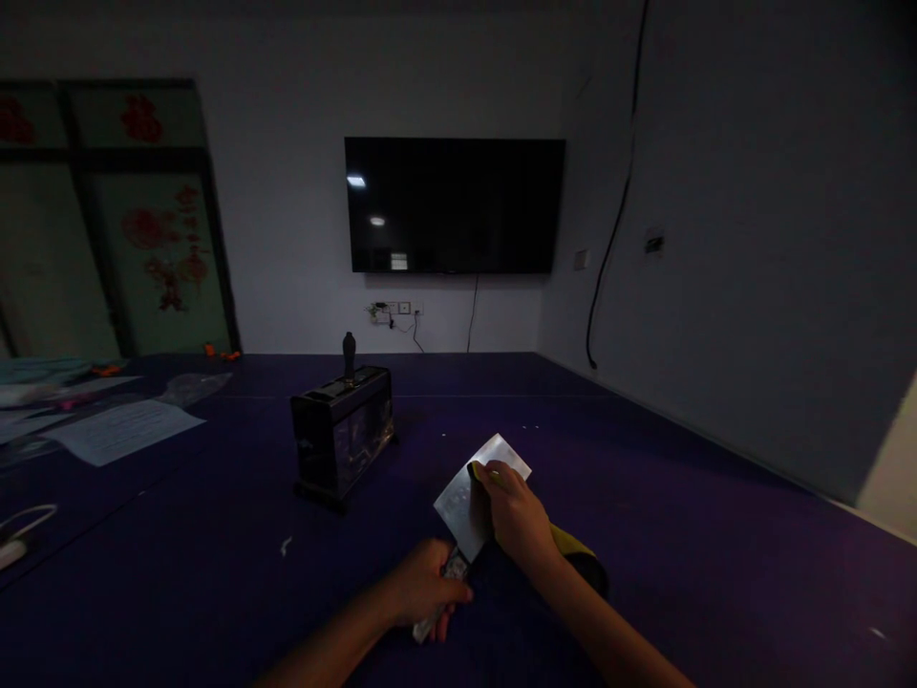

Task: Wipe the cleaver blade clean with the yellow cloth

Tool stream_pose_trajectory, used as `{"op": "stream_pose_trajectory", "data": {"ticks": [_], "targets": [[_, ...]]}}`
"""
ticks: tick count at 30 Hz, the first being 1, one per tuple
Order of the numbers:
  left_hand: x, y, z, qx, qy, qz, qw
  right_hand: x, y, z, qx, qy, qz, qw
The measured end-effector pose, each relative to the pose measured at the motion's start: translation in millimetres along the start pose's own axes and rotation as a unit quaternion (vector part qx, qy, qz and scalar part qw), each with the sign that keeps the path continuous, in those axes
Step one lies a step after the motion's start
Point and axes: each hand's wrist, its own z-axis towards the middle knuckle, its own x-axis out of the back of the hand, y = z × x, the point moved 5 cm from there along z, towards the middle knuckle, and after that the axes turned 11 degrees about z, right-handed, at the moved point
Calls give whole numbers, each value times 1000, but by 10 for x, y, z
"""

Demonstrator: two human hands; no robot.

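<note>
My left hand is closed around the light-coloured handle of a cleaver. Its broad, shiny blade points away and up to the right, above the purple tabletop. My right hand lies over the blade's right side, pinching a dark piece with a yellow edge, apparently a cloth, against the metal. More of that yellow and black material shows beneath my right forearm. Ahead and to the left stands a black knife block with a see-through side and one dark handle sticking up from its top.
Paper sheets and a crumpled plastic bag lie at the left of the purple table. A white cable rests near the left edge. A television hangs on the far wall, and a black cord runs down the right wall.
</note>
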Motion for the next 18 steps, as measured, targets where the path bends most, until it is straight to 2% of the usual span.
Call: {"op": "stream_pose_trajectory", "data": {"ticks": [3, 10, 18], "targets": [[-4, 2, 5, -1, -2, 1, 1000, -33, -77, -34, 22, 8, 10, 1000], [-13, -49, 72, -26, 22, -27, 999, -143, -417, -119, 97, -61, 10, 993], [-2, 6, 37, -15, 19, -8, 1000, -118, -447, -117, 122, -76, 16, 989]]}}
